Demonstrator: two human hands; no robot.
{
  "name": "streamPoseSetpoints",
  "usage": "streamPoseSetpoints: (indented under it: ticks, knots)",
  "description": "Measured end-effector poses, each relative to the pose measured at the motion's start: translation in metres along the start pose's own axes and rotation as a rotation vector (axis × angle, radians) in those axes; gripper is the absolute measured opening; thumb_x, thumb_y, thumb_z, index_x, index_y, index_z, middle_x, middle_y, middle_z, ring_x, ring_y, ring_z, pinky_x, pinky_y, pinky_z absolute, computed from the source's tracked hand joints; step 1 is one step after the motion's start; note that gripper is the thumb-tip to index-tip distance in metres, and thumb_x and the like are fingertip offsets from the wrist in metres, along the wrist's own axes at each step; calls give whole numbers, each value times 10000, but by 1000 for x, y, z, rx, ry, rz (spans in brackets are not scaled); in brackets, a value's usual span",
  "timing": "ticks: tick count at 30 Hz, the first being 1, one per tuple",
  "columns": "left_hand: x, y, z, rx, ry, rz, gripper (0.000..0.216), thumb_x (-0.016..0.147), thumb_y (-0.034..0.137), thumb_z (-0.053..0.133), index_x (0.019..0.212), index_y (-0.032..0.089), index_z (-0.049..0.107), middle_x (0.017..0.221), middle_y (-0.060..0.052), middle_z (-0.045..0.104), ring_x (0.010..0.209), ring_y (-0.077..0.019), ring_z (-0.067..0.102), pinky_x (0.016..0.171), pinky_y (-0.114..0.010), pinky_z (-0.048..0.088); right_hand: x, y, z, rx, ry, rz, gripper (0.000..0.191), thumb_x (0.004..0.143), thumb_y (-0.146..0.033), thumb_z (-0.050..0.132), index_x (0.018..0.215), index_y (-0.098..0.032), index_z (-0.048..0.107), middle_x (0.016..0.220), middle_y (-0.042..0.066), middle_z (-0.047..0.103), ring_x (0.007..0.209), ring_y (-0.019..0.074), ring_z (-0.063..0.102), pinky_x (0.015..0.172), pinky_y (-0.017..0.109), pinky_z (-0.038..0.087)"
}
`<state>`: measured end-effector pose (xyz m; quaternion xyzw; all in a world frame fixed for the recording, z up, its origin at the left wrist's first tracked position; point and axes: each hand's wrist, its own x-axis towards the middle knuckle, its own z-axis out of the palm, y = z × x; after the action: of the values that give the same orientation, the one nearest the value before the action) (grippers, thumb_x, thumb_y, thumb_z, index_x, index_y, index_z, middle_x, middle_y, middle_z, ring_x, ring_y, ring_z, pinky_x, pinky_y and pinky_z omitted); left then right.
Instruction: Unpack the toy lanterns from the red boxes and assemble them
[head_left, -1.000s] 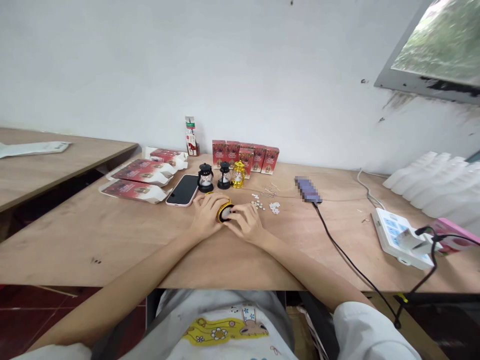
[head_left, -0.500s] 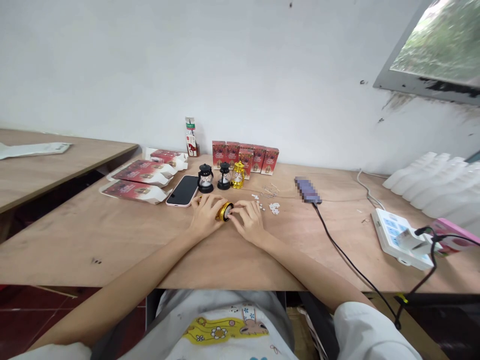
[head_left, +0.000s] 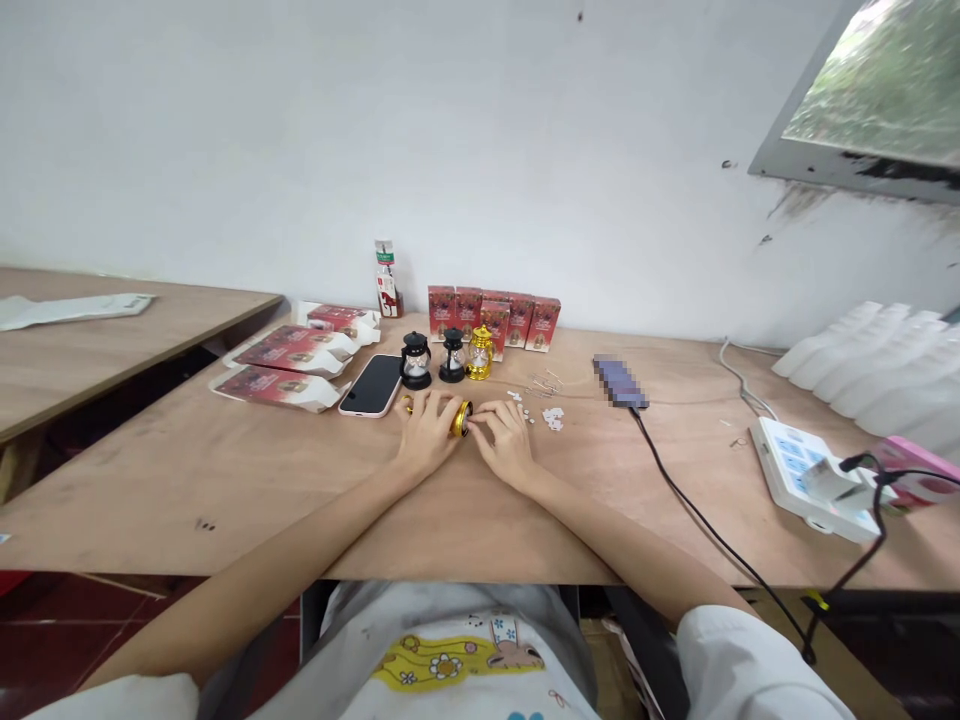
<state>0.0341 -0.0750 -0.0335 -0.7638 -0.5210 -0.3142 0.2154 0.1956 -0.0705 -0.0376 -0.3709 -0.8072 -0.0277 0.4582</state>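
My left hand [head_left: 429,436] is wrapped around a small gold lantern [head_left: 458,420], which lies on its side with its base facing right. Inside the base's rim it looks dark. The fingertips of my right hand [head_left: 508,442] are pinched together at that base; whatever is between them is too small to make out. Just beyond my hands stand two black lanterns [head_left: 415,362] and another gold lantern [head_left: 480,353], all upright. Small white pieces [head_left: 553,418] lie to the right of my right hand, with thin metal pins [head_left: 544,384] behind them.
Left of the lanterns lie a phone [head_left: 371,385] and several flattened red-and-white boxes [head_left: 285,348]. Small red boxes [head_left: 541,324] stand along the wall. To the right are another phone [head_left: 620,380] with a black cable, a power strip [head_left: 806,475] and white stacked forms [head_left: 862,350].
The pale disc seen in the lantern's base earlier no longer shows; the base now looks dark inside. My right fingertips remain at the rim. The whole view has shifted slightly.
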Motion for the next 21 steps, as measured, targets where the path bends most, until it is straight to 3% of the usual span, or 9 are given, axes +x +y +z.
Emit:
streamPoseSetpoints:
  ticks: [7,16,21]
  knots:
    - [17,5,15,-26,-7,27,281,791,223,556,1069,212,600,1125,-118,621,1053,-303,459,818,-455,264,4,18,5,100,-38,163,51,840,-216,538,855,-207,586,934,49,601,913,196,544,854,354,411]
    - [18,2,14,-53,-71,101,307,787,224,548,1090,234,597,1123,-119,621,1050,-296,469,813,-455,271,5,26,7,-34,-94,85,37,784,-209,568,806,-199,540,877,49,608,867,212,546,815,368,411]
    - [18,2,15,-68,-86,114,298,796,236,560,1092,236,591,1121,-113,626,1055,-296,475,815,-460,267,5,29,7,14,-133,94,49,760,-198,561,792,-201,524,859,50,581,814,196,538,763,331,452]
